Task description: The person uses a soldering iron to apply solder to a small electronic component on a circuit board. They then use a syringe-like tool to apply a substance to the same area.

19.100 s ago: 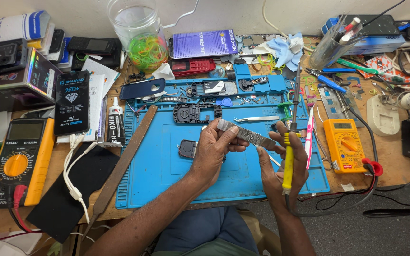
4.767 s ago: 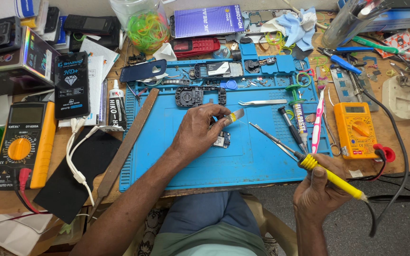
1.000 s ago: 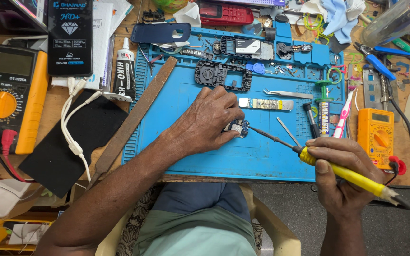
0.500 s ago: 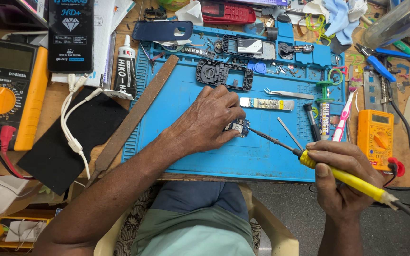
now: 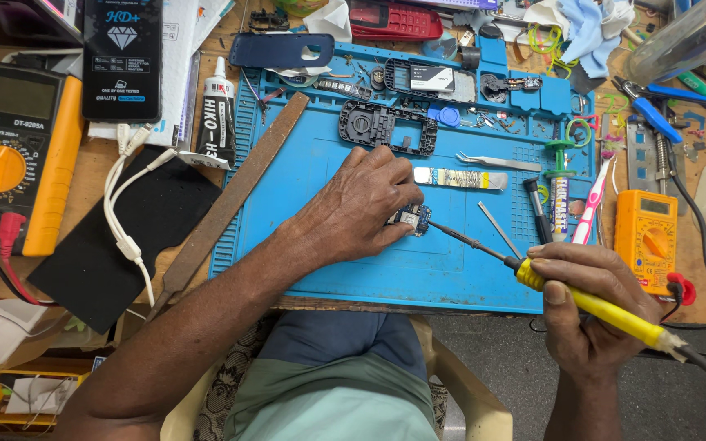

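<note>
Probably light, stiff & fragile: small circuit board (image 5: 409, 219) on blue mat (image 5: 312, 245), left hand (image 5: 365, 204) fingers clamped on its edges, best hold. Right hand (image 5: 586, 310) fingers wrapped round yellow soldering iron (image 5: 590, 304), tip at board.

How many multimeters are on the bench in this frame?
2. A large yellow multimeter lies at the far left edge, red lead plugged in. A small orange multimeter sits right of the blue mat. Others may be hidden in the clutter.

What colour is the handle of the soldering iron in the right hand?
Yellow; the soldering iron handle in the right hand shows clearly in the head view.
</note>
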